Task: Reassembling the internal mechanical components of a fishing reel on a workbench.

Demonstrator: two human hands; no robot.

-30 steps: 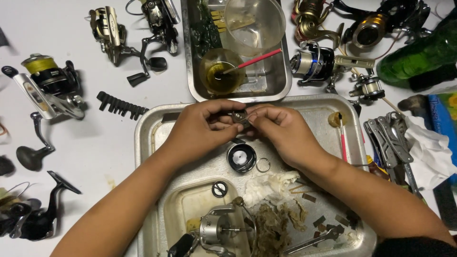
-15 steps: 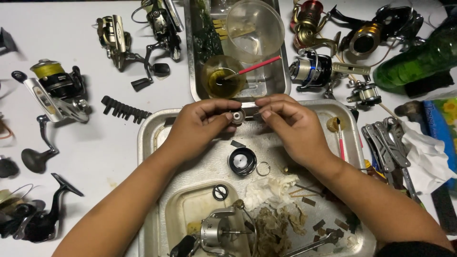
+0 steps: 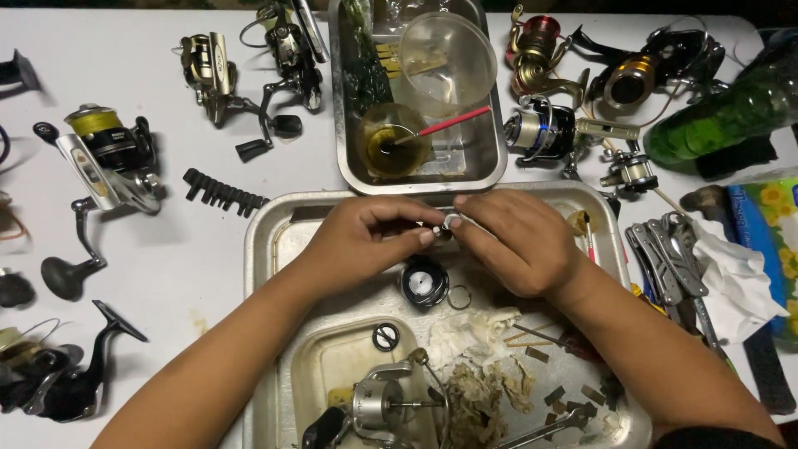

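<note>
My left hand [image 3: 366, 237] and my right hand [image 3: 511, 241] meet over the far part of a large metal tray [image 3: 262, 241]. Between their fingertips they pinch a small silver metal reel part [image 3: 449, 223]; most of it is hidden by the fingers. Just below the hands a round black reel piece [image 3: 424, 283] and a thin wire ring [image 3: 459, 297] lie in the tray. Nearer to me lie a grey reel body with a shaft [image 3: 378, 403], a small black washer [image 3: 385, 336] and dirty tissue [image 3: 478, 366].
A second metal tray [image 3: 490, 162] behind holds a cup of yellow liquid [image 3: 391, 150] with a red-handled brush [image 3: 449, 123] and a clear cup [image 3: 447, 62]. Fishing reels [image 3: 104, 154] lie left and at the back. A green bottle [image 3: 731, 112], pliers [image 3: 665, 258] and tissues [image 3: 736, 278] sit right.
Both hands stay together on the small part and have drifted slightly toward me over the tray. The fingers have shifted their hold on it.
</note>
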